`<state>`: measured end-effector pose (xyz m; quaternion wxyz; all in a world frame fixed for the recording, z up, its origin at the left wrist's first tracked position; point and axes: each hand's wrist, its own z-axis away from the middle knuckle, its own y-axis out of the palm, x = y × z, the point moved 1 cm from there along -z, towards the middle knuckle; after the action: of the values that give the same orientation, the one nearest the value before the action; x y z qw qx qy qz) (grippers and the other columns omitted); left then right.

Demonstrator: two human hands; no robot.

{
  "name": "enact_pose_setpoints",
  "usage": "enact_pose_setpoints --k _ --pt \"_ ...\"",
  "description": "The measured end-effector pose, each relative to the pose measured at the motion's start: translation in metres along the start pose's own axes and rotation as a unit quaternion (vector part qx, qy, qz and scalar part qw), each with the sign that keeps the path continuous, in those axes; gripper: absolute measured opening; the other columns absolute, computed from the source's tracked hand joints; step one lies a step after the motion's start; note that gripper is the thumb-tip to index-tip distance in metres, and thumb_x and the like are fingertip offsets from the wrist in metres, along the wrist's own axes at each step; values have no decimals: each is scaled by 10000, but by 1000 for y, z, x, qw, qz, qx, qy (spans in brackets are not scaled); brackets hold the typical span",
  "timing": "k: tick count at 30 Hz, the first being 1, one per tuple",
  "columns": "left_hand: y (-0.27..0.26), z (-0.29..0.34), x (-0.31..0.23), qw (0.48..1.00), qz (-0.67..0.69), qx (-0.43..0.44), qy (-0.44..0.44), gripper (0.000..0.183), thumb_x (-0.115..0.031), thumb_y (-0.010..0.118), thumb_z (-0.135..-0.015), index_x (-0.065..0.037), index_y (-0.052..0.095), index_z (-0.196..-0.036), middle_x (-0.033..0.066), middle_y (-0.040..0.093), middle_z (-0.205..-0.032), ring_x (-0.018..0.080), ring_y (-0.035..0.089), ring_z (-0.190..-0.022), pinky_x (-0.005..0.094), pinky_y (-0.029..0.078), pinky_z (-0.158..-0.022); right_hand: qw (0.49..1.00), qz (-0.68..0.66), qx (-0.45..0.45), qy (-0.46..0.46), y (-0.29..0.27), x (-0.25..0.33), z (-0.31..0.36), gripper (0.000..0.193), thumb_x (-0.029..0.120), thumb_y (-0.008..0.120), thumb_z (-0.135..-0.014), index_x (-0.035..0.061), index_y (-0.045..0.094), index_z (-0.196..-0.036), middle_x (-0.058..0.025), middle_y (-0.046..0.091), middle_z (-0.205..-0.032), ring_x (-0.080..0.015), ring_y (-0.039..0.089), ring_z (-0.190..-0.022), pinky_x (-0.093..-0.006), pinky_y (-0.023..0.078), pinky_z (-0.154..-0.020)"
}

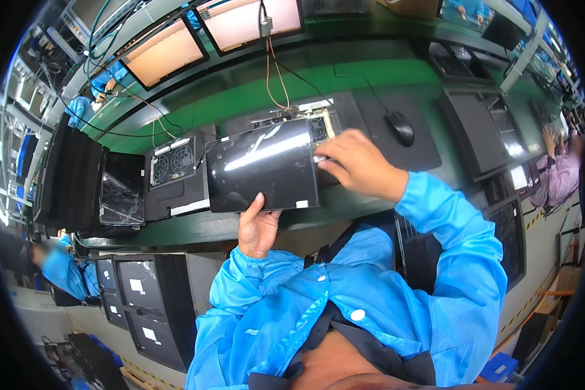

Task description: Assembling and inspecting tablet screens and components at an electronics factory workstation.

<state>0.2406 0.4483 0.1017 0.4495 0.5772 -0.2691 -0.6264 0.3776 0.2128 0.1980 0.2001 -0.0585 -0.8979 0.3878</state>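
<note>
A worker in a blue smock holds a glossy black rectangular panel (pixel 260 175) over the near side of a long green workbench (pixel 234 106), the left hand (pixel 259 227) gripping its lower edge, thumb on the face. The right hand (pixel 364 162) closes thumb and fingertips at the right edge on a small pale piece (pixel 319 158) (too small to identify). Bare green surface runs beyond the panel; to the right, a flat black mat (pixel 416 148) offers room around a black computer mouse (pixel 400 128). Thin orange-brown cables (pixel 268 84) hang just past the top edge, in the way there. Close at left sits a dark unit with round fan grilles (pixel 172 162); farther left, a tall black stack (pixel 71 175) blocks that side.
</note>
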Motion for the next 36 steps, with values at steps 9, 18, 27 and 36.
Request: enact_pose_setpoints --k 9,18,27,36 --pt "49 -58 70 999 20 41 15 250 -134 606 -1031 -56 607 -1269 101 672 -1266 260 631 -1218 449 490 -1087 632 -571 -3 524 14 -31 30 278 309 613 -1046 75 652 -1191 -6 693 -1149 -151 649 -1033 -376 528 -903" --pt "16 -45 5 747 -599 193 212 861 -800 447 -928 2 727 -1066 62 659 -814 213 638 -774 337 496 -769 620 -594 19 512 25 -101 63 311 280 612 -1047 88 625 -1291 -38 700 -1214 -171 672 -1092 -377 522 -972" --pt "12 -106 -60 347 -887 131 275 1146 -795 795 -593 5 576 -1385 269 508 -1422 407 442 -1395 630 187 -1221 686 -399 102 600 29 -97 41 321 337 620 -1038 57 620 -1195 -42 684 -1140 -185 652 -1048 -388 540 -928" --pt "7 -111 -58 331 -897 143 255 1084 -741 807 -635 -2 582 -1395 233 478 -1495 383 427 -1412 611 222 -1207 916 68 232 319 20 -67 45 766 378 830 -836 77 526 -1472 -167 542 -1207 -324 636 -1014 -408 530 -874"
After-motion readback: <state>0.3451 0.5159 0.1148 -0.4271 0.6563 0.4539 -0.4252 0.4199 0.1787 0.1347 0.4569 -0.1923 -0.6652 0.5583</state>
